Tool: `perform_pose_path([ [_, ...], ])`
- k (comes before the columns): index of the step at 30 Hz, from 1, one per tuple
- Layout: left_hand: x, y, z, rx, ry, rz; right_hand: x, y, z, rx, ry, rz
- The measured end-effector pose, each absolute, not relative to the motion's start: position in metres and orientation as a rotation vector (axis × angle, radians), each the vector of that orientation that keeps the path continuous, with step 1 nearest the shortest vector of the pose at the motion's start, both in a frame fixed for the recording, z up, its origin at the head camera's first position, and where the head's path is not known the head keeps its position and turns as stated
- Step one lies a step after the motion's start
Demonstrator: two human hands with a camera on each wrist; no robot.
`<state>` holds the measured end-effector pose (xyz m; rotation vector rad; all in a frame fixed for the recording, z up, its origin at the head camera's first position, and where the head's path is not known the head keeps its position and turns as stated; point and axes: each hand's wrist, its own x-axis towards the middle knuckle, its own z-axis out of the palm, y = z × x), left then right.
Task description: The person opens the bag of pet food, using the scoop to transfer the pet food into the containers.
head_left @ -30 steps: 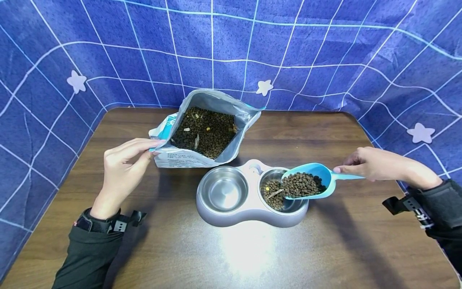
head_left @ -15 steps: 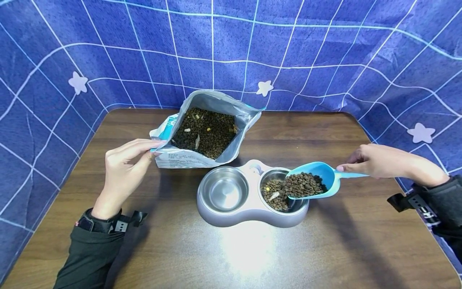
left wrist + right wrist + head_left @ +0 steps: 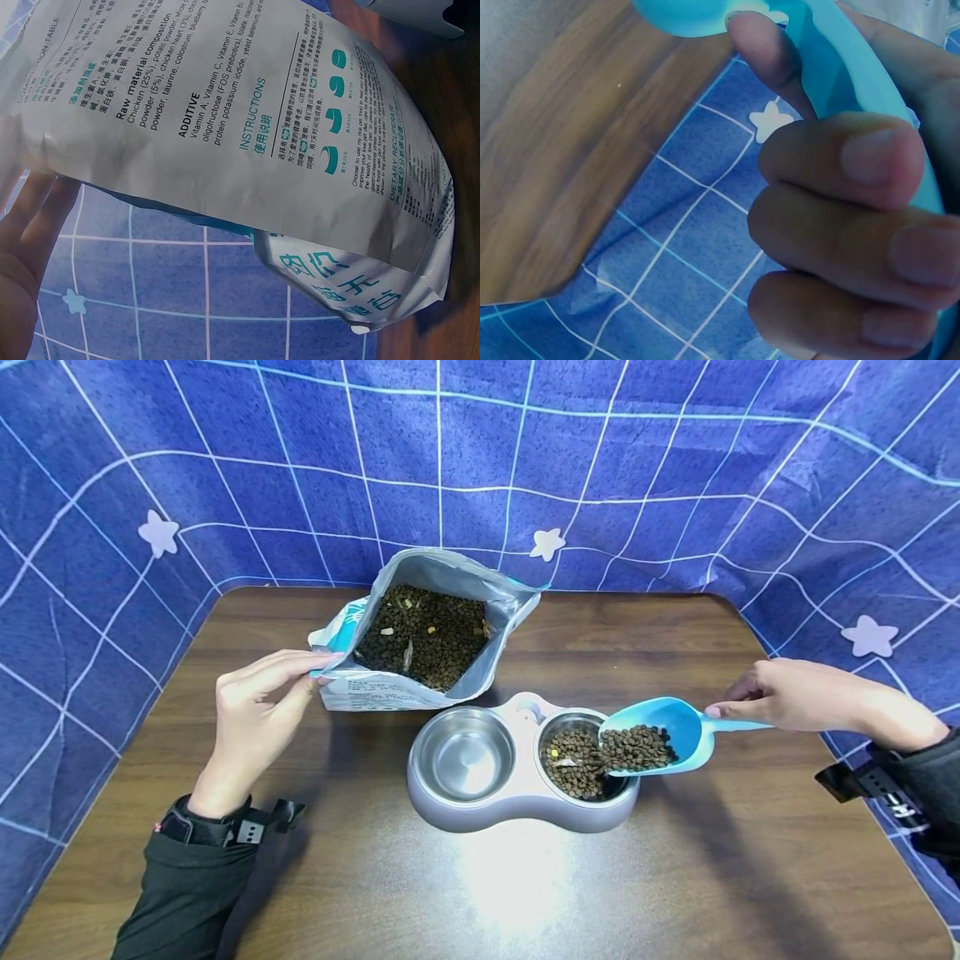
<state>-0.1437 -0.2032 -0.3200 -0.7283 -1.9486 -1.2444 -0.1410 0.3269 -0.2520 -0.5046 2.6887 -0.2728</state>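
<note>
The blue rounded scoop (image 3: pixel 682 722) looks like smooth, shiny plastic. The two round silver bowls (image 3: pixel 467 762) look like shiny metal. The white-and-teal bag (image 3: pixel 382 691) is shiny like foil inside, duller outside. The brown wooden table (image 3: pixel 360 868) looks glossy. The blue checked sheet (image 3: pixel 480 452) looks like creased cloth.

Blue cloth (image 3: pixel 480 452) (white-gridded, starred) hangs behind a brown table (image 3: pixel 337 877)

Left fingers (image 3: pixel 288 668) pinch while the right fingers (image 3: pixel 821 225) curl
</note>
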Motion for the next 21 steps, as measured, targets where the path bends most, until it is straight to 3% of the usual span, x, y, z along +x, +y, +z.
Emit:
perform_pose_path([
  [21,-0.142,-0.202,-0.319,-0.710,-1.967,-1.225,-0.128,0.308,-0.241,-0.524,2.906,0.038],
])
